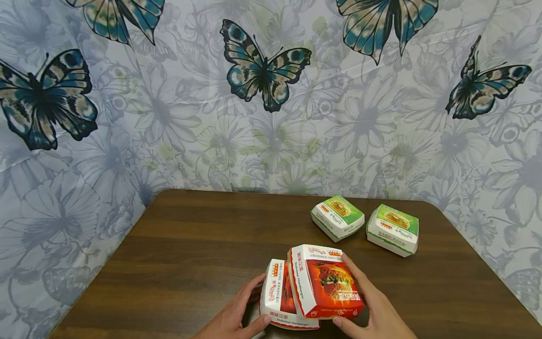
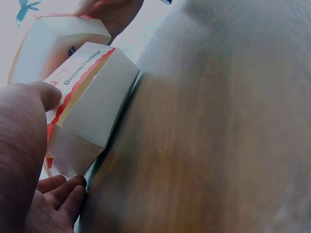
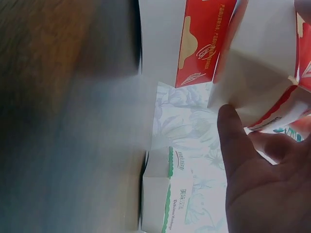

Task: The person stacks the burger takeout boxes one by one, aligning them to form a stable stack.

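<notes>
Two red-and-white hamburger boxes are between the hands near the table's front. My left hand point(image 1: 239, 308) grips the left hamburger box point(image 1: 276, 292) at its side, thumb near the front and fingers behind; in the left wrist view this box point(image 2: 99, 99) stands on the table. My right hand point(image 1: 377, 303) holds the other hamburger box point(image 1: 332, 285) between thumb and fingers. That box is raised, its left part overlapping the left box in the head view. From the right wrist, its pale underside point(image 3: 257, 63) shows above the tabletop.
Two green-and-white hamburger boxes, one point(image 1: 338, 217) nearer the middle and another point(image 1: 394, 230) to its right, stand behind the red ones on the brown wooden table point(image 1: 190, 245). A butterfly-patterned cloth point(image 1: 267, 150) hangs beyond the table's far edge.
</notes>
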`<state>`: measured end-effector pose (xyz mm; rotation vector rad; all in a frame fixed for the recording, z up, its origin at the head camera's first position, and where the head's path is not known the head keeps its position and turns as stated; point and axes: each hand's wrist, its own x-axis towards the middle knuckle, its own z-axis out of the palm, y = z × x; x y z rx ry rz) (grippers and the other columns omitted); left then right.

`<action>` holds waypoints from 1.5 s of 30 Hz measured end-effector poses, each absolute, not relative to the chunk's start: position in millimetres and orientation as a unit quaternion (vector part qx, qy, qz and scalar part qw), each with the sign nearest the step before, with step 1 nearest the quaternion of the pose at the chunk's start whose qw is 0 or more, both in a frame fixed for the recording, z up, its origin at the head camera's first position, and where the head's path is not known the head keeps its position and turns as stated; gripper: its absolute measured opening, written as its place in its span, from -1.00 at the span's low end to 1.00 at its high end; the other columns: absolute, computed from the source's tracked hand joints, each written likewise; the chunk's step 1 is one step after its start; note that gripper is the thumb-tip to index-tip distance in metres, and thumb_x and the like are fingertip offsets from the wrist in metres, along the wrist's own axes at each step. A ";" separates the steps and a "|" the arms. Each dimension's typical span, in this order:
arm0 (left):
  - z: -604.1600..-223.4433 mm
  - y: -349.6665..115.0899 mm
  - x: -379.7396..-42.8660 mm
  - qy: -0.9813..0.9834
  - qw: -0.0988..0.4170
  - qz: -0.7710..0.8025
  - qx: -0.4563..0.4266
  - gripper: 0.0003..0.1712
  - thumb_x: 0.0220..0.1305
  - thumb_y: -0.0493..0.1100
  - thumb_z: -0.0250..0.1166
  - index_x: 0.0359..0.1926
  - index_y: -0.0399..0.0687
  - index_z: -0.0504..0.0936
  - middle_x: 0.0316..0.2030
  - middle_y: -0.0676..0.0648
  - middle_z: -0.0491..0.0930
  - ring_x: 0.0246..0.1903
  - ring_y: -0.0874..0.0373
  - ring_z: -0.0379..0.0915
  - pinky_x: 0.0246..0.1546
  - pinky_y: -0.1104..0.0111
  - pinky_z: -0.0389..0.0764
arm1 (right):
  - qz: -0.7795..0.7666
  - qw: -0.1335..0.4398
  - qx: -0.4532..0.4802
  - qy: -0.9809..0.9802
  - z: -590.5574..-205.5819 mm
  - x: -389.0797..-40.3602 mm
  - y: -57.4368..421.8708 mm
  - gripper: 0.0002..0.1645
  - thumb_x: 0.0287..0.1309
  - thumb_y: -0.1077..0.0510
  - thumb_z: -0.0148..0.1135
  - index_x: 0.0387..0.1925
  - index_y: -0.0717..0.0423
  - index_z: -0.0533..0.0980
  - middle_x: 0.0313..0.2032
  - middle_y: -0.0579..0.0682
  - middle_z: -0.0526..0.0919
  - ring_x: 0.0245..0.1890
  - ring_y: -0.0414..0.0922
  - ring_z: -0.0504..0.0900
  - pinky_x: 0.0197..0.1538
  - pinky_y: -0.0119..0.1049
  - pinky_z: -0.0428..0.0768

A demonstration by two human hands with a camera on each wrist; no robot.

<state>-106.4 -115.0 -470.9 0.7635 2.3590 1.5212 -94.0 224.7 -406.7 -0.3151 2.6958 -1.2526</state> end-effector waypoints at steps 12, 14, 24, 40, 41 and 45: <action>-473.4 -115.9 -105.3 0.807 0.109 0.514 0.268 -0.15 0.50 0.11 0.23 0.61 0.28 -0.02 0.45 -0.05 0.29 0.32 0.20 0.35 0.34 0.34 0.43 | -0.473 0.047 -0.105 0.874 -413.1 -95.4 222.0 0.31 0.00 -0.06 0.61 0.60 -0.35 -0.05 0.47 0.07 0.25 0.29 0.16 0.41 0.03 -0.40 0.65; -473.2 -115.8 -105.3 0.807 0.110 0.514 0.269 -0.15 0.50 0.11 0.23 0.61 0.29 -0.03 0.45 -0.06 0.29 0.32 0.21 0.34 0.34 0.34 0.43 | -0.483 0.030 -0.118 0.867 -413.7 -94.7 222.0 0.31 0.00 -0.02 0.61 0.60 -0.41 -0.04 0.47 0.05 0.24 0.33 0.21 0.38 0.02 -0.38 0.66; -472.6 -115.6 -105.3 0.807 0.119 0.515 0.262 -0.15 0.49 0.13 0.22 0.61 0.31 -0.03 0.47 -0.04 0.25 0.31 0.17 0.34 0.36 0.34 0.41 | -0.516 0.040 -0.172 0.838 -416.0 -91.9 222.7 0.25 0.11 0.13 0.53 0.62 -0.39 -0.06 0.57 -0.12 -0.01 0.37 -0.27 0.26 0.00 -0.30 0.72; -471.2 -116.2 -105.8 0.806 0.145 0.518 0.248 -0.14 0.48 0.13 0.24 0.60 0.29 -0.02 0.48 -0.05 0.22 0.31 0.12 0.33 0.35 0.34 0.42 | -0.518 0.047 -0.221 0.825 -418.9 -91.9 223.3 0.14 0.17 0.17 0.48 0.61 -0.26 0.02 0.59 -0.02 -0.08 0.33 -0.55 0.19 0.01 -0.18 0.74; -471.4 -116.3 -106.0 0.806 0.145 0.518 0.248 -0.14 0.48 0.13 0.24 0.60 0.29 -0.02 0.48 -0.05 0.21 0.31 0.11 0.33 0.36 0.34 0.42 | -0.519 0.043 -0.226 0.823 -419.5 -92.1 222.6 0.13 0.17 0.17 0.49 0.61 -0.24 0.03 0.59 0.00 -0.07 0.33 -0.55 0.20 0.01 -0.22 0.74; -471.7 -116.6 -106.8 0.809 0.140 0.514 0.250 -0.14 0.48 0.15 0.24 0.60 0.28 -0.01 0.49 -0.04 0.21 0.32 0.11 0.33 0.36 0.33 0.42 | -0.525 0.039 -0.236 0.817 -421.7 -92.7 221.2 0.13 0.16 0.20 0.49 0.60 -0.21 0.06 0.58 0.02 -0.06 0.32 -0.57 0.22 0.02 -0.34 0.70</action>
